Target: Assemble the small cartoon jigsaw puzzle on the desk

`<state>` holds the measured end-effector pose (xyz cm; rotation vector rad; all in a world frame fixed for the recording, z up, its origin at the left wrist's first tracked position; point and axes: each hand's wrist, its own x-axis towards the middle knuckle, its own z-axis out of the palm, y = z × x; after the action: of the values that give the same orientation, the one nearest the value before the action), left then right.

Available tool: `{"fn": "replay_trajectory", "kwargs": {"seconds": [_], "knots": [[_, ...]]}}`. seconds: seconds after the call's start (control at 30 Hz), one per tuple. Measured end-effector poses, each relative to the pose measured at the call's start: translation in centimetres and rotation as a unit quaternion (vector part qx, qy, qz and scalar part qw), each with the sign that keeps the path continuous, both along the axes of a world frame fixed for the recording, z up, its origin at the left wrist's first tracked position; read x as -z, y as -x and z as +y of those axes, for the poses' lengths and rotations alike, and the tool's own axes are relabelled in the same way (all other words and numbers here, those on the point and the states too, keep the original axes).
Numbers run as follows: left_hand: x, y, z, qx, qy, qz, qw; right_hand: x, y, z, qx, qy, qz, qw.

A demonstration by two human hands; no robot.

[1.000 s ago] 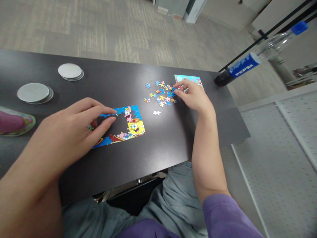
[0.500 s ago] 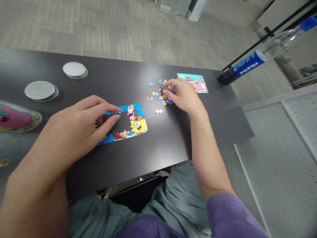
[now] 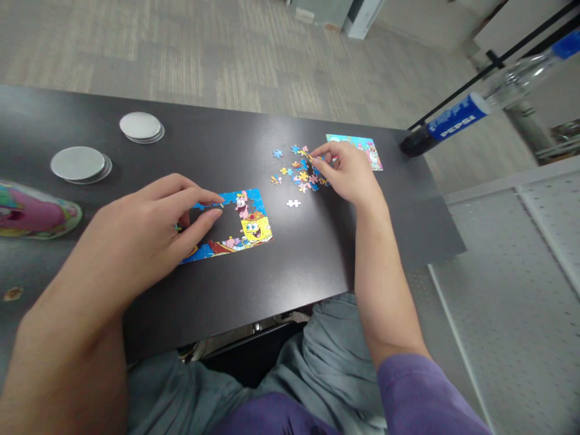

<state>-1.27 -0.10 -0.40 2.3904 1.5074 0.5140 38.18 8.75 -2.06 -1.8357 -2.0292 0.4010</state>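
Observation:
A partly filled jigsaw puzzle (image 3: 256, 228) lies on the dark table, with bare tabletop in its middle and a yellow cartoon figure at its right. My left hand (image 3: 156, 220) is over the puzzle's left part, hiding it, and pinches a small puzzle piece between thumb and forefinger. Loose puzzle pieces (image 3: 302, 176) are heaped right of the puzzle. Just above the heap's right side, my right hand (image 3: 347, 169) pinches a yellowish puzzle piece (image 3: 309, 156). One pale piece (image 3: 293, 203) sits apart, between heap and puzzle.
Behind my right hand lies a picture card (image 3: 376, 158). A Pepsi bottle (image 3: 457, 118) stands at the table's right end. Two stacks of round discs, one near (image 3: 78, 163) and one farther back (image 3: 139, 125), are at the left, beside a colourful container (image 3: 38, 209).
My right hand has lifted slightly from the heap, with a yellowish piece now showing at its fingertips. My left hand has kept its pose over the puzzle.

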Motion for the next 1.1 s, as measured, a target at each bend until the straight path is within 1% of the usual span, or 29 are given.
{"fn": "replay_trajectory", "kwargs": {"seconds": [0.13, 0.33, 0.5, 0.6, 0.67, 0.77, 0.83, 0.9, 1.03, 1.1], "knots": [[0.1, 0.0, 0.2, 0.009, 0.003, -0.002, 1.0, 0.1, -0.2, 0.0, 0.012, -0.003, -0.005, 1.0], [0.1, 0.0, 0.2, 0.006, 0.009, 0.003, 1.0, 0.8, -0.4, 0.2, 0.013, -0.013, 0.002, 1.0], [0.2, 0.1, 0.1, 0.005, 0.011, 0.001, 1.0, 1.0, -0.7, 0.5, 0.022, -0.019, -0.011, 1.0], [0.2, 0.0, 0.1, 0.01, 0.013, 0.002, 1.0, 1.1, 0.6, 0.4, 0.011, -0.033, -0.021, 0.999], [0.1, -0.1, 0.2, 0.012, 0.013, -0.003, 1.0, 1.4, 2.3, 0.2, -0.007, -0.043, -0.032, 0.999], [0.0, -0.3, 0.3, 0.012, 0.021, -0.013, 1.0, 1.8, 4.7, 0.1, -0.037, -0.034, -0.054, 0.997], [-0.1, -0.4, 0.4, 0.009, 0.024, -0.017, 1.0, 2.0, 5.1, 0.2, -0.043, -0.032, -0.064, 0.997], [0.0, -0.3, 0.3, 0.003, 0.025, -0.02, 0.999, 1.9, 4.1, 0.4, -0.018, -0.05, -0.062, 0.997], [0.3, 0.1, 0.2, 0.004, 0.029, -0.025, 0.999, 1.6, 0.1, 1.1, 0.093, -0.108, -0.036, 0.989], [0.4, 0.2, 0.2, 0.007, 0.029, -0.023, 0.999, 1.7, -1.2, 1.3, 0.114, -0.105, -0.031, 0.987]]}}
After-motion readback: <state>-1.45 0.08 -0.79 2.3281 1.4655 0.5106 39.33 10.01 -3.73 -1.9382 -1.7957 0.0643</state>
